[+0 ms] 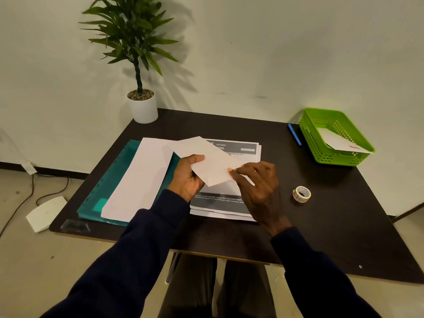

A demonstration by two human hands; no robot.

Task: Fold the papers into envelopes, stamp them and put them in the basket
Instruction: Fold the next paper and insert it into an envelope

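A folded white paper envelope [207, 160] is held above the table's middle. My left hand [188, 174] grips its left edge, thumb on top. My right hand [257, 180] pinches its right edge with the fingertips. Beneath lies a stack of printed sheets [231, 203] headed "KITCHEN". A white sheet [140, 177] rests on a teal folder [110, 177] to the left. The green basket [314, 138] at the back right holds one folded envelope [339, 143] with a small stamp on its corner. A roll of stamps [301, 193] lies to the right of my hands.
A blue pen [294, 134] lies left of the basket. A potted plant [141, 104] stands at the table's back left corner. A small clear plastic item [74, 226] sits at the front left edge. Cables and a white pad lie on the floor to the left.
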